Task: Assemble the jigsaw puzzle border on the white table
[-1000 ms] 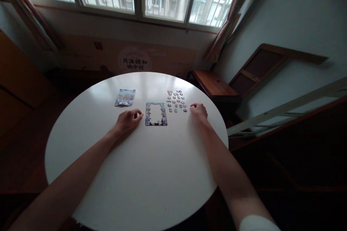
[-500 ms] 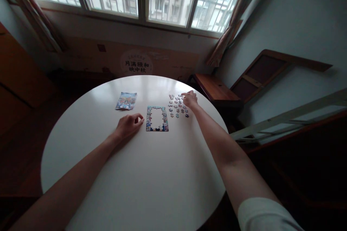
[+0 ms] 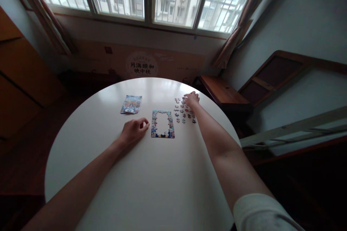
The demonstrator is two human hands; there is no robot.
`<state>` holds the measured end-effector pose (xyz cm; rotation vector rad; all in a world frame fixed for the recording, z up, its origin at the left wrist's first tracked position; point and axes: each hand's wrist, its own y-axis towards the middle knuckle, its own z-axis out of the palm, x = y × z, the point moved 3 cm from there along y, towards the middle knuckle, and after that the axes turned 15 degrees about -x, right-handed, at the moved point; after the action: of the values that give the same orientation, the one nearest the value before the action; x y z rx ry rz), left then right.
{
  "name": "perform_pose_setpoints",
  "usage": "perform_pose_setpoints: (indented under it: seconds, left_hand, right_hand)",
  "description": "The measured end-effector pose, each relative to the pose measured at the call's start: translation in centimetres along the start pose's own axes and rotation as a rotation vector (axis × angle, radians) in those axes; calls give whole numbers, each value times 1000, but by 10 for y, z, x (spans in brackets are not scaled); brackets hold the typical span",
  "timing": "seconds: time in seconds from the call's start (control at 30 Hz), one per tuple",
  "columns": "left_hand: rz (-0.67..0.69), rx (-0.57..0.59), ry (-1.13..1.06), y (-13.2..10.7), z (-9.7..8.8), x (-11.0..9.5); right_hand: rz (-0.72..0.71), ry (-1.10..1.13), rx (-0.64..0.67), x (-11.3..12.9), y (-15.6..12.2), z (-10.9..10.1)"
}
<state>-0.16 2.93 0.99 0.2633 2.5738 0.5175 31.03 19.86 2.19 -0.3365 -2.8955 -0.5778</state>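
My left hand (image 3: 135, 129) rests on the white table with its fingers curled and thumb and forefinger close together; nothing shows between them. Just right of it lies a jigsaw border (image 3: 154, 124), a colourful joined frame around a pale, bare middle. Over the far right part of the loose jigsaw pieces (image 3: 181, 111) reaches my right hand (image 3: 193, 99), forefinger stretched left and down among them, the other fingers apart from it. The hand covers some pieces, and no held piece can be made out. Several pieces lie spread in rough rows right of the border.
A colourful printed packet (image 3: 131, 104) lies on the round white table (image 3: 151, 177), beyond my left hand. Past the table's far right edge stands a wooden bench (image 3: 222, 88). A printed cardboard panel (image 3: 173, 64) leans under the barred window.
The view has shifted slightly, so everything sits a little further right and lower. My right hand stays over the loose pieces, its fingers slightly more bent. My left hand keeps its curled pose.
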Motion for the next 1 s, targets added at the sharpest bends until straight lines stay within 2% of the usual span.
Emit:
perform_pose_setpoints:
  seconds: [0.1,0.33,0.57,0.77,0.9,1.0]
  left_hand:
    - [-7,7,0,0,0,-1]
    - [-9,-3,9,1,3,0]
    - [3,-20,8,1,5,2]
    - [2,-17,9,2,6,2]
    - [7,-18,5,2,7,2]
    - [9,-14,2,2,6,2]
  right_hand:
    - [68,30,-32,2,8,-2]
    - [110,54,49,2,25,6]
    - [209,144,61,-2,29,11]
    - [130,241,80,3,26,8]
    - [59,427,38,12,18,-2]
    - [39,598,-27,18,1,-15]
